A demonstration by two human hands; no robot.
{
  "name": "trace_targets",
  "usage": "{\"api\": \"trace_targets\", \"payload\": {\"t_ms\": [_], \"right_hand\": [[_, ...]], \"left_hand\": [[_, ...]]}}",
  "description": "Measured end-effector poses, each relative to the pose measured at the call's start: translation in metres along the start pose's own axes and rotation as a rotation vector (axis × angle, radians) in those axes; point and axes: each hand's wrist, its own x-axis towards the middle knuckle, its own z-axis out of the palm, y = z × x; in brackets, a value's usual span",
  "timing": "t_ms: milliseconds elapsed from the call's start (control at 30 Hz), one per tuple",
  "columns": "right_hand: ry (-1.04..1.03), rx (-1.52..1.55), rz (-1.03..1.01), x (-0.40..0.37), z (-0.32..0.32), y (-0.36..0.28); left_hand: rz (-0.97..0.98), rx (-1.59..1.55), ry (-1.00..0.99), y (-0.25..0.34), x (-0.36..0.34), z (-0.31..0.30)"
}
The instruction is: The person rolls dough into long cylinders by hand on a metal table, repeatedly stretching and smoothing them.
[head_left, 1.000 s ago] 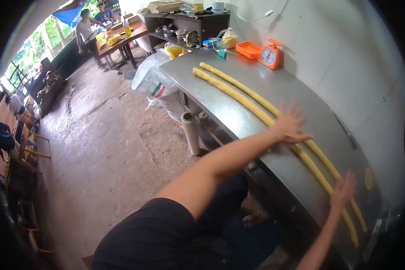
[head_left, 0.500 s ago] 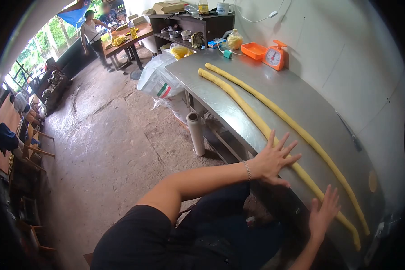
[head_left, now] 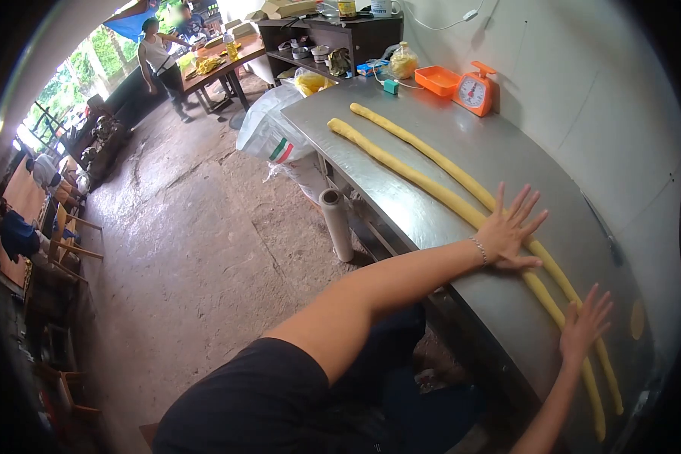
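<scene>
Two long yellow dough ropes lie lengthwise on a steel table: the near rope (head_left: pixel 408 172) and the far rope (head_left: pixel 431 153), side by side. My left hand (head_left: pixel 511 233), fingers spread and palm down, lies across both ropes near their middle and hides part of them. Lower down, my right hand (head_left: pixel 585 329) is also spread flat over the ropes, its fingertips reaching past the far one. Neither hand grips anything. Beyond my hands, the two ropes' lower ends stick out towards the table's front.
Along the wall, the steel table (head_left: pixel 507 155) carries an orange scale (head_left: pixel 473 92), an orange tray (head_left: pixel 436 79) and a thin tool (head_left: pixel 601 223). A plastic-wrap roll (head_left: pixel 336 227) stands beside the table, near a white sack (head_left: pixel 272 132). A person (head_left: pixel 159 64) stands at a distant wooden table.
Both hands have moved away from me, from the near rope to across both ropes. Around my hands, the near rope now lies closer to the far one. The camera view has shifted slightly.
</scene>
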Motion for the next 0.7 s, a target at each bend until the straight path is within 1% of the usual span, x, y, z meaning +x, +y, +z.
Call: {"api": "trace_targets", "payload": {"t_ms": [33,133,233,533,700], "right_hand": [[0.063,0.003,-0.013,0.011,0.008,0.004],[0.101,0.087,0.032,0.034,0.024,0.010],[0.220,0.139,-0.004,0.035,0.033,0.015],[0.165,0.268,-0.027,0.031,0.034,0.018],[0.144,0.278,-0.046,0.025,0.031,0.018]], "left_hand": [[-0.012,-0.008,0.014,-0.002,0.008,0.002],[-0.036,-0.031,0.065,-0.005,0.021,0.000],[-0.046,-0.039,0.103,-0.005,0.028,-0.001],[-0.065,-0.059,0.116,-0.010,0.026,0.008],[-0.076,-0.066,0.116,-0.009,0.024,0.010]]}}
